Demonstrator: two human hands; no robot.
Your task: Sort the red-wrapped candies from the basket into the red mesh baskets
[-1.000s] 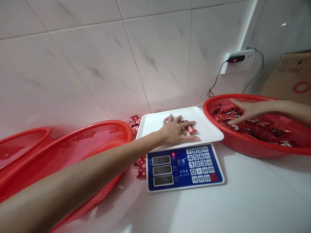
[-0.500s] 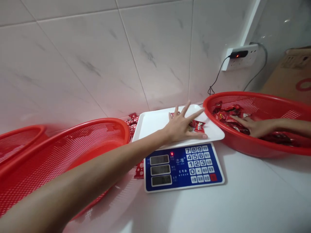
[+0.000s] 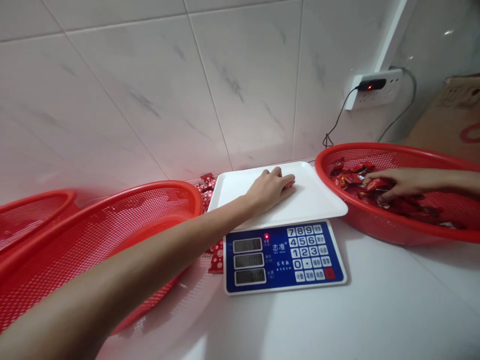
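My left hand is closed over red-wrapped candies on the white tray; a bit of red wrapper shows at the fingertips, the rest is hidden under the palm. Under the tray sits a blue-faced digital scale with lit displays. Inside the right red basket, my right hand has its fingers curled around a red-wrapped candy. More wrapped candies lie about that hand in the basket.
Two red mesh baskets stand at the left, a near one and another behind it. Red dotted packets lie beside the scale. A wall socket with a plugged-in cable and a cardboard box are at the back right.
My left hand has gone from spread fingers to closed, gathering the candies on the tray. My right hand has closed around a candy in the basket.
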